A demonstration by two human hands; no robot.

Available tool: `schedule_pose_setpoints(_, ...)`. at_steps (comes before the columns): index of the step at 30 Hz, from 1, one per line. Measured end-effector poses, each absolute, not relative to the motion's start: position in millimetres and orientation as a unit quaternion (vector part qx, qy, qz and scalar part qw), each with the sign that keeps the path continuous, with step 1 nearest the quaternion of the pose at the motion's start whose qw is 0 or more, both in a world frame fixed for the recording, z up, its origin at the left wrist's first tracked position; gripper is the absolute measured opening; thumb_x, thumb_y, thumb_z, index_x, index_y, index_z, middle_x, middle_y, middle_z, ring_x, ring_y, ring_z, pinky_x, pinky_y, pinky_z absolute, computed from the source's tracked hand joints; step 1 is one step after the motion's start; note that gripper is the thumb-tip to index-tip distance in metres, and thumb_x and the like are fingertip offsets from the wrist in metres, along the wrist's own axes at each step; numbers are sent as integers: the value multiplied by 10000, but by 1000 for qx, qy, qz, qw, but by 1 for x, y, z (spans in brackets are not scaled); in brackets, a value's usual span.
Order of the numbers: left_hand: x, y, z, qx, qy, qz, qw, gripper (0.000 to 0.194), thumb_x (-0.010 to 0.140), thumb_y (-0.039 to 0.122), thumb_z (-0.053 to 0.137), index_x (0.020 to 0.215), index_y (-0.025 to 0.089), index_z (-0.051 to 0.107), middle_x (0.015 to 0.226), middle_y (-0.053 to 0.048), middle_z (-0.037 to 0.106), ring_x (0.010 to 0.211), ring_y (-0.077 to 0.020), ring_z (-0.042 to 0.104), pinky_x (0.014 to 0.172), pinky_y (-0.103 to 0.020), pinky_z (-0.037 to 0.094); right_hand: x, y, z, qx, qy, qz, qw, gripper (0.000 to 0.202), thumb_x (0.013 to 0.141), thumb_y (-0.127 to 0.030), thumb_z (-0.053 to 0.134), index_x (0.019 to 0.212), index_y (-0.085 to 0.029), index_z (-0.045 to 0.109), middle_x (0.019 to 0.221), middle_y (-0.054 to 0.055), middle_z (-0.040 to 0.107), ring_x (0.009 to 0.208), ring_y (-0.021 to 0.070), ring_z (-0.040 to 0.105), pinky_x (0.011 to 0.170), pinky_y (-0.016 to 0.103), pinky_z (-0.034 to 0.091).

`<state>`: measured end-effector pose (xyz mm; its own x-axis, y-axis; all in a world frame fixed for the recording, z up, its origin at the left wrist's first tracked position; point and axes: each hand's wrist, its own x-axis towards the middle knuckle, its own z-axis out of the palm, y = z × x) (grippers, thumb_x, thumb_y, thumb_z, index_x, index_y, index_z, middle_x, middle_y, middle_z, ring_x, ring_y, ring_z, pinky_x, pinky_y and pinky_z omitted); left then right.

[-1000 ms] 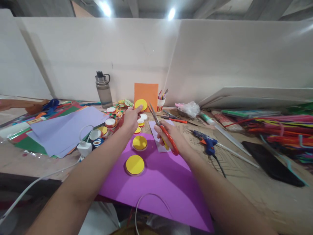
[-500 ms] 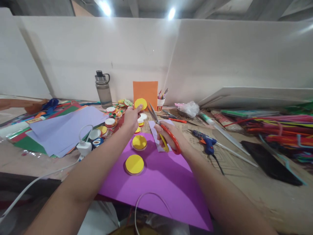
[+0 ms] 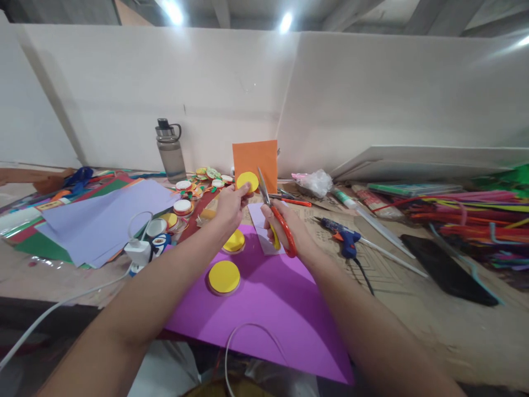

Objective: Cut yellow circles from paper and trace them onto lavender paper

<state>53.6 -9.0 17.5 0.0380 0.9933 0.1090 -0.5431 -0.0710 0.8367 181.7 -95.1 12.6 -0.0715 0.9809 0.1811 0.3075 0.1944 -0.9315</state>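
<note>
From the head view, the orange paper point(image 3: 266, 160) has moved to the right since the last picture, and now it hides most of the cup of pens. The yellow circle point(image 3: 248, 181) has moved right too, and it is in front of the orange paper. The scissors' point(image 3: 286, 231) blades look closer together than before, with their tips beside the yellow circle.

The left arm reaches forward and in toward the middle. The left hand point(image 3: 231, 207) pinches the yellow circle, with the thumb on its front. The right arm reaches in from the other side. The right hand point(image 3: 289, 220) is curled around the red and yellow handles, and the blades point up and away.

Both hands are up over the far part of the big purple sheet point(image 3: 273, 309). Two round things with yellow tops, a near one point(image 3: 223, 277) and a far one point(image 3: 235, 241), lie on it.
</note>
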Motion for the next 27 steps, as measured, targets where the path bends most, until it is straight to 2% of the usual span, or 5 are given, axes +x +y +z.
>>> schedule_pose_setpoints(7,60,-24,26,384,318,617,609,120,712,169,705,733,133,593,618,11,585,540,-65,523,528,-197,339,183,-91,10,-514,-611,364,480,324,865,-543,535,946,-231,496,607,-51,513,406,93,479,370,208,416)
schedule_pose_setpoints(14,59,-26,31,379,319,612,617,123,721,160,704,721,142,583,620,9,594,544,-74,535,537,-204,358,189,-86,4,-510,-635,340,470,338,861,-558,537,964,-236,516,631,-45,501,435,91,460,391,212,396)
schedule_pose_setpoints(20,58,-25,34,380,333,606,614,89,741,144,682,720,135,596,627,3,595,523,-68,519,516,-204,338,191,-79,-1,-509,-646,316,474,366,861,-564,524,1014,-232,524,623,-47,497,475,94,434,434,209,365)
schedule_pose_setpoints(27,59,-30,39,378,332,600,622,125,715,130,705,700,140,581,606,12,581,528,-70,513,542,-207,364,192,-79,-3,-518,-643,307,473,372,861,-592,507,950,-230,500,616,-53,468,478,84,401,432,198,326)
